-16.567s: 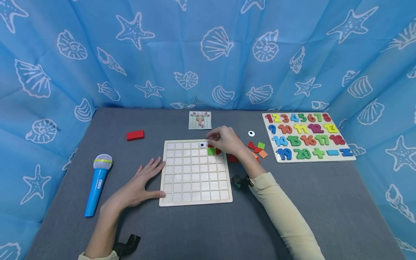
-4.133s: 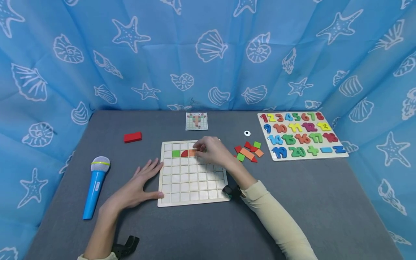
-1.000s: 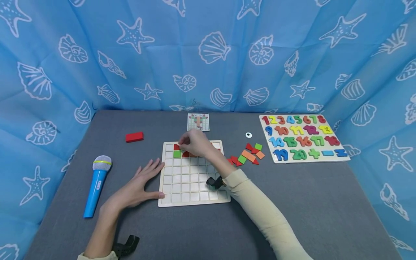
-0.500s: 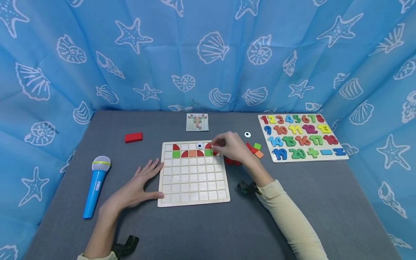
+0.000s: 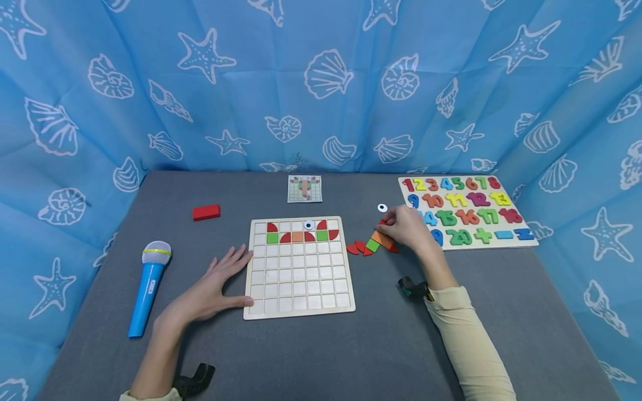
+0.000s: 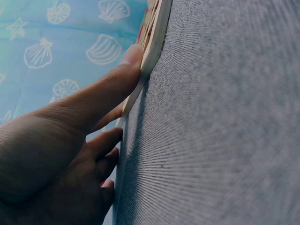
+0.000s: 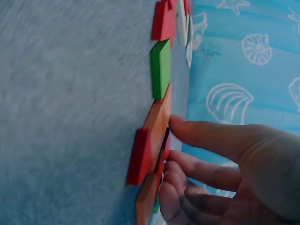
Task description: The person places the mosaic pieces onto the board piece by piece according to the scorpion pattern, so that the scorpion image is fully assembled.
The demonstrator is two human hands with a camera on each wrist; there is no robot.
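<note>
1. My right hand [image 5: 408,225] is at the loose tiles, right of the board [image 5: 292,289]; its fingers are bent, thumb and forefinger a little apart, with a red tile [image 7: 167,145] showing at their tips; I cannot tell whether they are clamped on it.
2. That red tile lies right at my fingertips, mostly hidden, so its long axis does not show; the right hand is far nearer to it than the left.
3. On the near side of those fingertips lies an orange tile [image 5: 383,240], its long axis slanting from far left to near right; a green tile [image 5: 373,245] sits at its left side; red pieces lie between that and the board's right edge.
4. My left hand [image 5: 215,287] rests along the board's left edge, fingers spread, thumb on the rim close to the near left corner; it grips nothing.
5. The board carries coloured tiles and one eye disc [image 5: 309,225] in its two far rows; a second eye disc [image 5: 382,208] lies on the table [image 5: 321,362], just beyond my right fingertips towards the far edge, near which a picture card [image 5: 304,189] also lies.
</note>
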